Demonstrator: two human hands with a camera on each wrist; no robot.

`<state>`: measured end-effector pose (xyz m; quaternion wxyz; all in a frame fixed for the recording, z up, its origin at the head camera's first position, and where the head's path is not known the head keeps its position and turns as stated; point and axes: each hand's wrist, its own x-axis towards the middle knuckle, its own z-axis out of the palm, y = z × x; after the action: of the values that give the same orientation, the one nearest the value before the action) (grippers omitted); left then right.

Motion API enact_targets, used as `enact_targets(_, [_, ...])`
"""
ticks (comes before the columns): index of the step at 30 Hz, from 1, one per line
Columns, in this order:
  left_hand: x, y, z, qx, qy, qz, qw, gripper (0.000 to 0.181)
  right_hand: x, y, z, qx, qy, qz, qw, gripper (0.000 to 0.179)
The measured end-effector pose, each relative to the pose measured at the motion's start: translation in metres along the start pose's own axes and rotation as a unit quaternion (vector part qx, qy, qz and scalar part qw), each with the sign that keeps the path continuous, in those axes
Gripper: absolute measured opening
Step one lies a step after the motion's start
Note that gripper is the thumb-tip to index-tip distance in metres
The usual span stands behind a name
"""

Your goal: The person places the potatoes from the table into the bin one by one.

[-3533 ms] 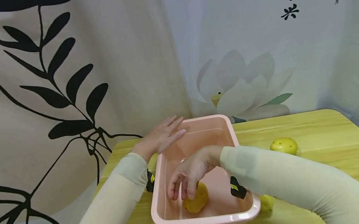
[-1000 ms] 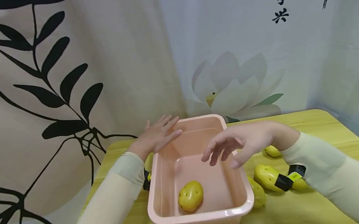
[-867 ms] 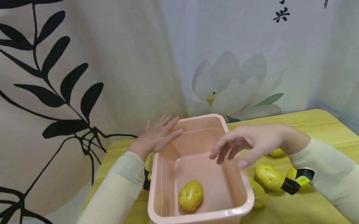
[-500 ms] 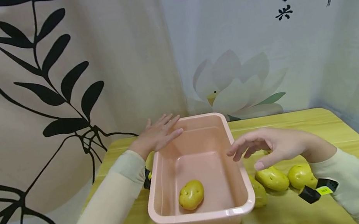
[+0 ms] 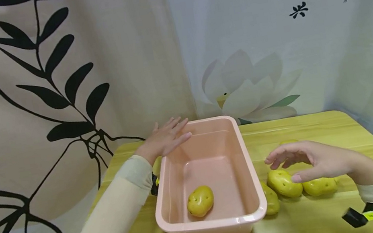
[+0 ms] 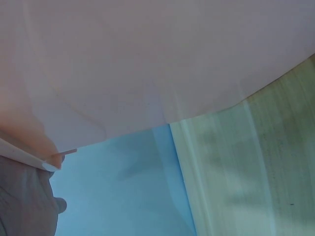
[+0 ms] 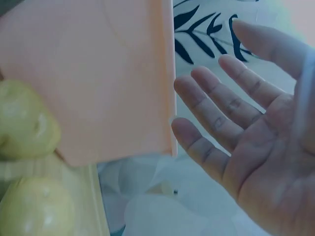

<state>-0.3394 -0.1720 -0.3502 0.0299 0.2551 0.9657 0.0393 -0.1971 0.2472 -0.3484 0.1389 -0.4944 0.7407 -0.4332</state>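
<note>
A pink plastic basin (image 5: 213,223) stands on the table, one yellow potato (image 5: 200,201) lying on its floor near the front left. My left hand (image 5: 166,138) rests with extended fingers on the basin's far left rim. In the left wrist view, the basin's outer wall (image 6: 147,64) fills the top, with part of that hand at lower left. To the right of the basin, my right hand (image 5: 314,159) hovers over potatoes, fingers relaxed and spread, holding nothing. Beneath and beside it lie a near potato (image 5: 271,199), a middle potato (image 5: 282,183) and a right potato (image 5: 320,187).
Another potato (image 5: 288,141) shows partly behind my right hand, and one more (image 5: 157,166) peeks out between my left wrist and the basin. The wooden table (image 5: 338,129) ends at a printed curtain (image 5: 137,59) behind. A black camera (image 5: 365,215) is strapped to my right wrist.
My right hand has left the potato inside the basin, lifted over the right rim and moved right and down over the potatoes outside. My left hand has stayed on the rim.
</note>
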Motion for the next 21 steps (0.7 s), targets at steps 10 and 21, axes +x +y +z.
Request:
enact_targets(10, [0.001,0.002,-0.002,0.006,0.0,0.0,1.0,0.074,-0.055,0.017,-0.002,-0.002,0.076,0.035,0.9965,0.061])
enact_targets(21, [0.0,0.002,-0.001,0.007,-0.002,-0.002,1.0,0.073,-0.084,0.02,0.004,-0.056,0.149,0.121,0.9798,0.058])
